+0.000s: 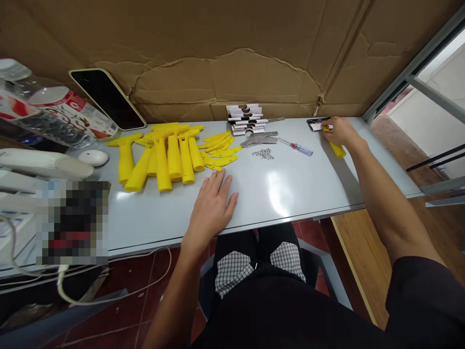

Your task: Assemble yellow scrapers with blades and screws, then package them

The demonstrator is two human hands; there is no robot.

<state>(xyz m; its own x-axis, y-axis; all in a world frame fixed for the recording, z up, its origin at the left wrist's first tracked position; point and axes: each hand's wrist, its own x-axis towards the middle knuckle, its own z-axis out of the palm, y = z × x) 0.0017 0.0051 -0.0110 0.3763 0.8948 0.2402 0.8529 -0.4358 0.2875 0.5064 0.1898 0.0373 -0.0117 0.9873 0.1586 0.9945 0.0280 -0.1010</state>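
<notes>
Head view: right hand (336, 132) on a yellow scraper (338, 149), palm down.

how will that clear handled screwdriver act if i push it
The screwdriver is probably stiff, with its thin metal shaft. It may slide easily on the glossy tabletop, and likely feels handle-heavy, since the plastic handle is thicker.

Beyond and left of the left hand (211, 206), the yellow handles (163, 167) looked smooth and plastic; beyond its right side, the blades (262, 140) were metal. The tabletop (254, 194) beneath it was glossy, the cardboard (261, 77) farthest beyond matt and creased.
</notes>
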